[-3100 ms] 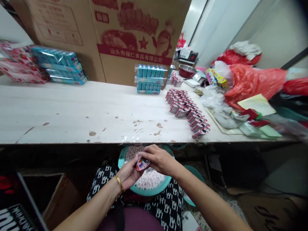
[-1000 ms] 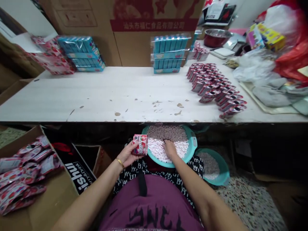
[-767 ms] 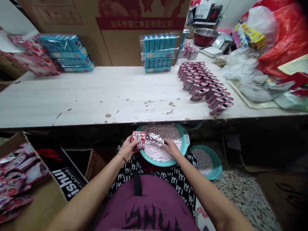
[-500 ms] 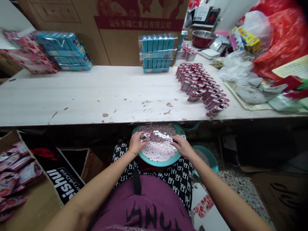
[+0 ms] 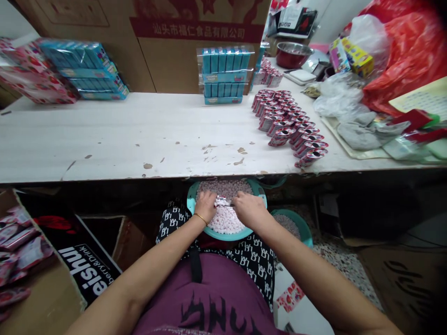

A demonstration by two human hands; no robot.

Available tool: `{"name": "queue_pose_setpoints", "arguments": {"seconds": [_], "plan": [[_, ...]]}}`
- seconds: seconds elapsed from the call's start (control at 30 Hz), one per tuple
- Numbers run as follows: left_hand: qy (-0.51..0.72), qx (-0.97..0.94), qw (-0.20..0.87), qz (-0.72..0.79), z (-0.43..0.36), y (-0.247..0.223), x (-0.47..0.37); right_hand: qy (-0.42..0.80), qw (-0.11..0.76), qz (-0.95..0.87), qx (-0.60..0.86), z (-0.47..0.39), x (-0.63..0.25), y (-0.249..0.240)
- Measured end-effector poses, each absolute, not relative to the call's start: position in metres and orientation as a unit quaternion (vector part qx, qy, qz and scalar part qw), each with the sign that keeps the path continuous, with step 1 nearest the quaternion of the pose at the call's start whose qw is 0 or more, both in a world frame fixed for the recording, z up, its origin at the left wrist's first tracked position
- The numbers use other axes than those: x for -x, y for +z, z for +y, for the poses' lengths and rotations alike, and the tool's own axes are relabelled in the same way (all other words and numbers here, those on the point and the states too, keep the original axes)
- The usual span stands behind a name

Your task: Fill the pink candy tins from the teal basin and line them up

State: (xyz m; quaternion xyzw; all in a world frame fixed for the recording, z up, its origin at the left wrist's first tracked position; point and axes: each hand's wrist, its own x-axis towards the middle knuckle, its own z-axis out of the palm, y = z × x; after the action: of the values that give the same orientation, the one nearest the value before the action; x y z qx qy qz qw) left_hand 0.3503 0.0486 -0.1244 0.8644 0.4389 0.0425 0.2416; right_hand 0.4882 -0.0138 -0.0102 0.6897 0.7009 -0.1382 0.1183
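Observation:
A teal basin (image 5: 260,191) full of small pale pink and white pieces (image 5: 223,220) rests at my lap, below the table edge. Over its left side my left hand (image 5: 206,206) is closed round a small red and white pouch, mostly hidden by the fingers. My right hand (image 5: 248,208) is closed on a scoop, of which little shows, its end reaching to the pouch. White pieces (image 5: 222,201) lie heaped between the two hands, at the pouch's mouth.
On the white table (image 5: 167,135) several red pouches (image 5: 281,136) stand upright in rows at the right, with blue packs (image 5: 224,74) behind. Plastic bags (image 5: 342,100) fill the far right. A box of pouches (image 5: 21,237) is at lower left, a second basin (image 5: 305,228) at lower right.
My right hand has moved left with the scoop to the pouch. My left hand has turned, so the pouch is now more hidden. The view has shifted slightly.

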Motion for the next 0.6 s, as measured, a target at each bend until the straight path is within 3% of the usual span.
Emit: {"name": "queue_pose_setpoints", "arguments": {"seconds": [0.2,0.33,0.47,0.6], "plan": [[0.111,-0.845,0.277,0.443,0.055,-0.129,-0.334,-0.114,0.098,0.686,-0.712,-0.029,-0.515,-0.011],[0.163,-0.811,0.326,0.458,0.063,-0.125,-0.309,-0.19,0.104,0.621,-0.753,-0.037,-0.532,-0.068],[0.192,-0.78,0.339,0.49,0.069,-0.113,-0.289,-0.279,0.057,0.597,-0.75,-0.022,-0.497,-0.138],[0.185,-0.747,0.345,0.538,0.074,-0.106,-0.277,-0.313,0.001,0.587,-0.747,-0.016,-0.477,-0.164]]}}
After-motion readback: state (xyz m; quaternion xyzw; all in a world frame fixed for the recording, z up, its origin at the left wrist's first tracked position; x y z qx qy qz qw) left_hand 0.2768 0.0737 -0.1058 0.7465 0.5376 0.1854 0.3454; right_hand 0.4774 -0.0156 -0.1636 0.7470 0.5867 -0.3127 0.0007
